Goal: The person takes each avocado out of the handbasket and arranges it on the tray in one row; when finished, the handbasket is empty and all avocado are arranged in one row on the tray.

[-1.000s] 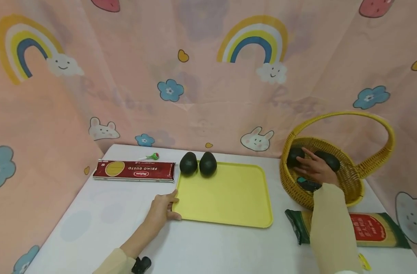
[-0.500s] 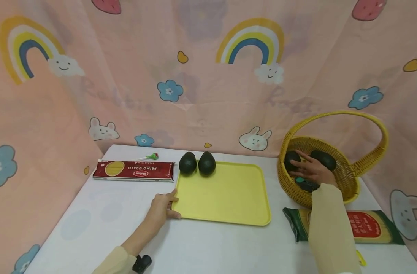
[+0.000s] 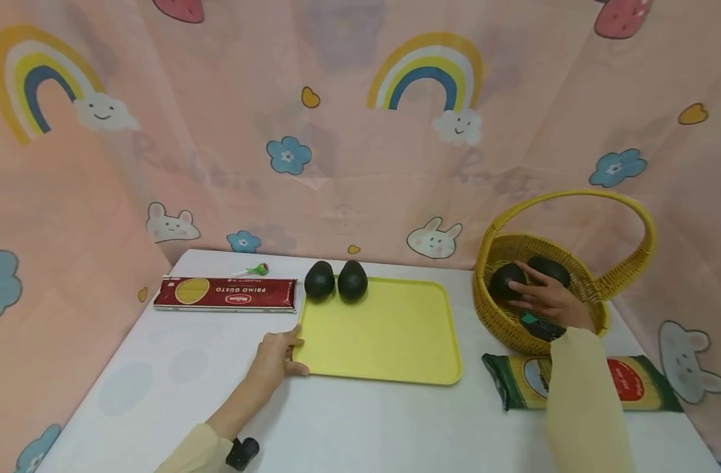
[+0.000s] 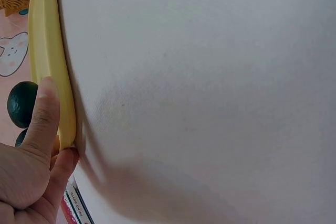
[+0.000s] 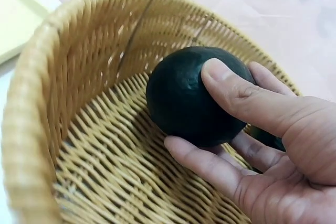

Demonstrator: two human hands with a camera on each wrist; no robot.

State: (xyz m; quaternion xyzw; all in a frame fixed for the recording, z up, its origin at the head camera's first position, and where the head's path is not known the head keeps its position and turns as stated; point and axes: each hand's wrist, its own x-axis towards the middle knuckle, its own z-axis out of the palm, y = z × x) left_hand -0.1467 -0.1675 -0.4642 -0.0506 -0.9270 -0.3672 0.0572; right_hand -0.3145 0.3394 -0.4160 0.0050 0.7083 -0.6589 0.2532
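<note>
My right hand (image 3: 552, 299) is inside the yellow wicker basket (image 3: 483, 309) at the right. Its thumb and fingers curl round a dark green avocado (image 5: 191, 95), held close above the woven bottom in the right wrist view. Another avocado (image 3: 549, 268) lies in the basket beyond the hand. My left hand (image 3: 273, 355) pinches the near left corner of a yellow tray (image 3: 390, 335); in the left wrist view the thumb (image 4: 46, 111) lies over the rim (image 4: 65, 98) with fingers underneath. Two avocados (image 3: 319, 281) stand side by side at the tray's far left corner.
A red spaghetti pack (image 3: 227, 294) lies left of the tray, with a green lollipop (image 3: 258, 269) behind it. In front of the basket is a green and yellow pasta bag (image 3: 520, 381), partly under the right sleeve (image 3: 585, 401). A patterned pink cloth (image 3: 336, 210) hangs behind the table.
The avocado in the basket has shifted away from the left wall, with the right hand's fingers now closer round it. The left hand stays on the tray corner. The head view has turned slightly right.
</note>
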